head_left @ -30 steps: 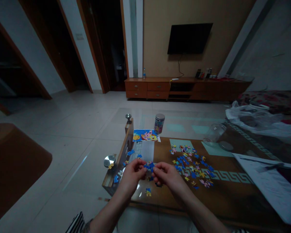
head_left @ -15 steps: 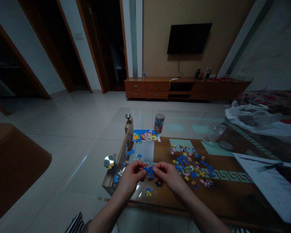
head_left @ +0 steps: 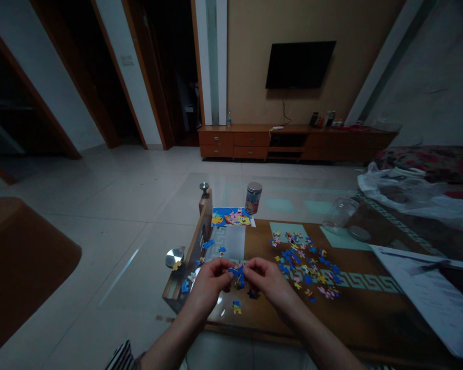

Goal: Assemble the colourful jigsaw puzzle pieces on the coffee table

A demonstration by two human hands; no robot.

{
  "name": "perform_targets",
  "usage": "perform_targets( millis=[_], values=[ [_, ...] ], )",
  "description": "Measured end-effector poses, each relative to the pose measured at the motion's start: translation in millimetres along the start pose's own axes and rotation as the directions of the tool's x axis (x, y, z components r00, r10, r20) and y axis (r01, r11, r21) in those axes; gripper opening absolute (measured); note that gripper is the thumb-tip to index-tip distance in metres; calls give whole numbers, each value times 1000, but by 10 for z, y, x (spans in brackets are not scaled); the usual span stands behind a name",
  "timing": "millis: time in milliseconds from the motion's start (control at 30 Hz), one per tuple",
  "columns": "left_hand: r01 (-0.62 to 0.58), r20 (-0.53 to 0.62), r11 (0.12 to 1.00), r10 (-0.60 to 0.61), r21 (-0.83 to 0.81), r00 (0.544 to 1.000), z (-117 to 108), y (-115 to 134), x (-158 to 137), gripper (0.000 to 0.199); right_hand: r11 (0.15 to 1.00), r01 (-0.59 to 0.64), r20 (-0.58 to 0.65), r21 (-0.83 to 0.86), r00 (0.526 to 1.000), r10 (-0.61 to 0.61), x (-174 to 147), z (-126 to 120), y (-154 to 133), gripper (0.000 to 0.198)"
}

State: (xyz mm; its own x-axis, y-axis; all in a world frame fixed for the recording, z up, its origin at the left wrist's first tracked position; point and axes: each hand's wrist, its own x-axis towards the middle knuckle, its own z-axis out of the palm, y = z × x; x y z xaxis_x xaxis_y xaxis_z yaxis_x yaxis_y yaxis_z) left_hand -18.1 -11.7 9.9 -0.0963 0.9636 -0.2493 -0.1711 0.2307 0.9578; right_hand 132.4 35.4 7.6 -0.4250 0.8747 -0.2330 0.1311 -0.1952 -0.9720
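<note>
Between my two hands are blue jigsaw puzzle pieces (head_left: 238,277), some of them joined, just above the glass table near its front edge. My left hand (head_left: 215,277) pinches them from the left, thumb against fingers. From the right, my right hand (head_left: 263,272) pinches at their edge. A loose blue-and-yellow puzzle piece (head_left: 236,307) lies in front of the hands. To the right spreads a pile of loose puzzle pieces (head_left: 306,262) in blue, yellow and pink. A few more blue pieces (head_left: 208,244) lie to the left. Behind them rests a colourful picture card (head_left: 233,217).
A printed tin (head_left: 253,198) stands behind the card. At the right are a clear jar (head_left: 341,213), a round lid (head_left: 358,233), a plastic bag (head_left: 401,187) and white paper (head_left: 420,288) with a pen. A brown stool (head_left: 27,272) stands at the left.
Both hands stay nearly in place, still gripping the blue pieces between them. The view has tilted very slightly; nothing else has visibly moved.
</note>
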Motion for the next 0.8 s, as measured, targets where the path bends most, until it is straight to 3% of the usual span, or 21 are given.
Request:
perform_targets(
  millis=[467, 800],
  values=[
    [-12, 33, 1000, 12, 1, 999, 15, -165, 114, 25, 993, 97, 13, -68, 995, -97, 69, -10, 109, 32],
    [-27, 84, 997, 22, 66, 996, 16, -250, 148, 57, 993, 83, 95, -83, 993, -75, 19, 24, 64, 39]
  ],
)
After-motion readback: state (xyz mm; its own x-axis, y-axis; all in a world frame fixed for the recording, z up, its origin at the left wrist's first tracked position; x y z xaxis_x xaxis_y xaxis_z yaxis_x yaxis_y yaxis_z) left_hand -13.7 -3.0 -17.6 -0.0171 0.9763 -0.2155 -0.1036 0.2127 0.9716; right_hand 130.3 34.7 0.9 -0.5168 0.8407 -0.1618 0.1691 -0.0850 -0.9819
